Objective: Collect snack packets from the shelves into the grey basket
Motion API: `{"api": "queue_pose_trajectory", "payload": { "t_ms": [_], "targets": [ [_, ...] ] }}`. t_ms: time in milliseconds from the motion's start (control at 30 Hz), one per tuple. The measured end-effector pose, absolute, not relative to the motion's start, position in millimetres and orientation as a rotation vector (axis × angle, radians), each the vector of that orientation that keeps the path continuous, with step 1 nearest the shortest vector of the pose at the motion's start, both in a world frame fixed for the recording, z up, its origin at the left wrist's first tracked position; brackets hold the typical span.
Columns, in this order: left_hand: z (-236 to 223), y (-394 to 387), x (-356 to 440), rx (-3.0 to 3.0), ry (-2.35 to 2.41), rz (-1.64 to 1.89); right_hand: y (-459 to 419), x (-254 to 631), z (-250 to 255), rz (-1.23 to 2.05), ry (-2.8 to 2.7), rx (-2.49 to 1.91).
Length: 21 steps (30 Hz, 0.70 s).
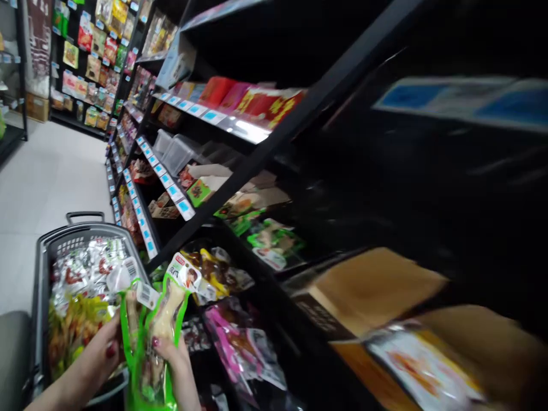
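My right hand (pixel 182 365) is closed round a clear, green-edged snack pack (pixel 165 317) with pale, bone-shaped food inside and a white printed header. My left hand (pixel 100 348) is closed at the left side of the bundle, by another green-edged snack pack (pixel 132 311) with a barcode tab. The packs overlap, so their exact number is hidden. Just beyond and below the hands stands a grey shopping basket (pixel 37 285). It holds silver snack packs (pixel 92 262) and yellow ones (pixel 71 331).
Right of my hands, a dark shelf bin carries pink-edged packs (pixel 248 348) and yellow-edged packs (pixel 218 268). An opened cardboard box (pixel 377 291) lies farther right. A slanting black shelf post (pixel 265 148) crosses the view. Pale floor (pixel 64 171) runs along the aisle at left.
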<state>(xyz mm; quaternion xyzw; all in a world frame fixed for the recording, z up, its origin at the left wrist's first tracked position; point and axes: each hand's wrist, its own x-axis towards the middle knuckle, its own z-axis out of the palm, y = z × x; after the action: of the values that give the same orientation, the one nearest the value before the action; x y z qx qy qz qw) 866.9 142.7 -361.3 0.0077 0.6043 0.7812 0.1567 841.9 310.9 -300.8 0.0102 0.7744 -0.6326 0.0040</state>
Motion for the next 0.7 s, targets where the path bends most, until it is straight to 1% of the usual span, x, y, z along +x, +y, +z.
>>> {"api": "queue_pose_trajectory", "payload": {
  "t_ms": [67, 100, 200, 300, 467, 600, 700],
  "targets": [
    [-350, 150, 863, -0.132, 1.286, 2.459, 285, 863, -328, -2.143, 1.994, 0.158],
    [-345, 152, 863, -0.261, 1.118, 2.515, 276, 871, -335, -2.202, 1.798, 0.221],
    [-341, 156, 869, -0.541, 0.851, 2.602, 267, 884, -341, -2.306, 1.449, 0.356],
    [-347, 153, 875, -0.591, 0.838, 2.662, 269, 891, -338, -2.349, 1.328, 0.424],
    [-354, 148, 879, -0.645, 1.078, 2.689, 273, 900, -338, -2.276, 1.365, 0.489],
    [-350, 154, 886, -0.651, 1.000, 2.703, 274, 901, -343, -2.261, 1.444, 0.465],
    [-350, 159, 888, -0.722, 0.880, 2.785, 277, 903, -350, -2.358, 1.422, 0.497]
  ]
}}
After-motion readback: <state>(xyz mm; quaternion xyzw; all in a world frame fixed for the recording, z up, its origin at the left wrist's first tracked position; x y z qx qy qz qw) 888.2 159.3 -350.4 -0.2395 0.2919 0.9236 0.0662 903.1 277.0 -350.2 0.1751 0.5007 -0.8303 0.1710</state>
